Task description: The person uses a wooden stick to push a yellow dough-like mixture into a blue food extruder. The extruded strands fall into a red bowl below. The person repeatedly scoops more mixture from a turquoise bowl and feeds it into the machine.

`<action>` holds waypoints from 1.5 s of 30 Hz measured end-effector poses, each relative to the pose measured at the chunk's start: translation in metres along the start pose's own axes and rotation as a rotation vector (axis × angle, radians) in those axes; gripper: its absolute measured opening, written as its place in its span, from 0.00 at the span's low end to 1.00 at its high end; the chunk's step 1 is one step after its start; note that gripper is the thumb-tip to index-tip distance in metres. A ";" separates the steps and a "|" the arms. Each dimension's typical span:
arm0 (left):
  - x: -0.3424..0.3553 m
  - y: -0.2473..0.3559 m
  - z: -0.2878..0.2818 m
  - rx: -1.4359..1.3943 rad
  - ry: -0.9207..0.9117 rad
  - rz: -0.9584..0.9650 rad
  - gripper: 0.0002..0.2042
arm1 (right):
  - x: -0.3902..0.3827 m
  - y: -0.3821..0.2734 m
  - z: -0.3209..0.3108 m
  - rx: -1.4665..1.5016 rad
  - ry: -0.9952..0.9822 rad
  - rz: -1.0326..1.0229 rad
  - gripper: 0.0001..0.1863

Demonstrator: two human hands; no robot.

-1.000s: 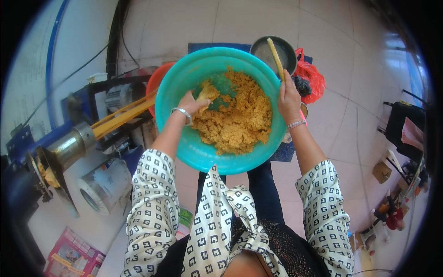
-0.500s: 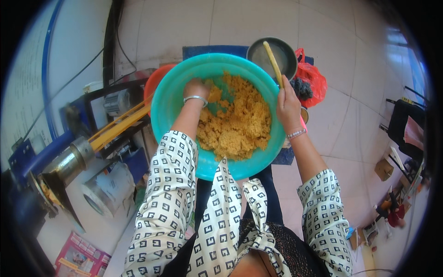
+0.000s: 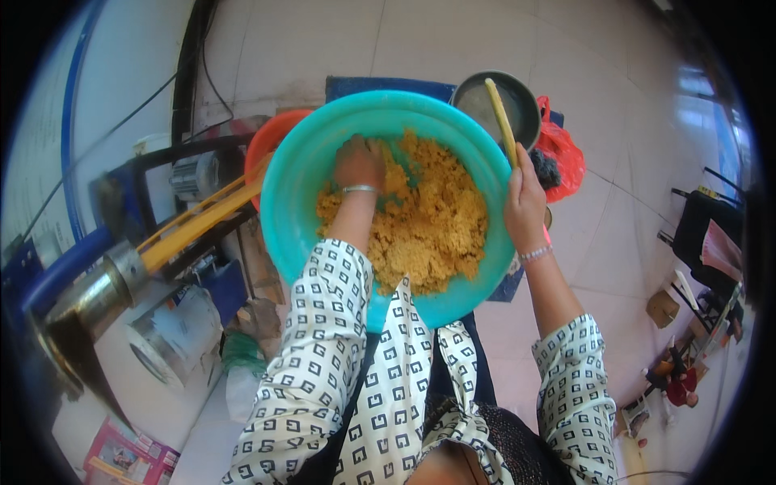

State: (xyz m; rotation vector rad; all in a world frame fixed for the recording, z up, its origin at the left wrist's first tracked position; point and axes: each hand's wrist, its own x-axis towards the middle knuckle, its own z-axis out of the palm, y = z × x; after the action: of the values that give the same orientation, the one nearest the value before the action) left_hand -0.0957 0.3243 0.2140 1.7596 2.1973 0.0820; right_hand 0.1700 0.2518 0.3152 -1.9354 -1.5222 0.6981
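Note:
A large turquoise plastic basin (image 3: 284,190) stands in front of me, holding a heap of crumbly yellow mixture (image 3: 432,222). Inside it, toward the far left, my left hand (image 3: 360,164) is curled down into the mixture, knuckles up and fingertips hidden. My right hand (image 3: 527,198) rests at the basin's right rim, closed around the lower end of a pale yellow stick (image 3: 501,117). The stick points up and away from me, its far end over a round dark pan (image 3: 525,101).
Right of the basin lie a red plastic bag (image 3: 562,153) and a dark grey fuzzy bundle (image 3: 547,170). An orange-red tub (image 3: 263,145) is partly behind the basin. Machinery with a metal cylinder (image 3: 113,279) and yellow belt (image 3: 202,222) fills the left. A black chair (image 3: 707,230) stands far right.
My left hand and forearm have shifted a little rightward inside the basin. My right hand keeps its hold on the stick at the rim. The whole view has shifted slightly.

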 end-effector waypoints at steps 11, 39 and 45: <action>-0.016 0.045 -0.017 0.116 -0.121 -0.252 0.34 | 0.002 0.001 0.000 0.017 -0.031 0.043 0.22; -0.039 0.011 -0.031 -0.702 -0.131 -0.286 0.37 | 0.005 0.014 0.012 0.037 -0.036 -0.004 0.22; -0.056 0.029 0.004 -0.840 -0.194 -0.417 0.35 | 0.003 0.009 0.009 0.020 -0.069 0.026 0.23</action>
State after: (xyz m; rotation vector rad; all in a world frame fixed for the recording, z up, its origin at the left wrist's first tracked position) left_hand -0.0565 0.2773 0.2295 0.8082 1.9119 0.6046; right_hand 0.1703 0.2544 0.3021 -1.9373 -1.5277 0.7953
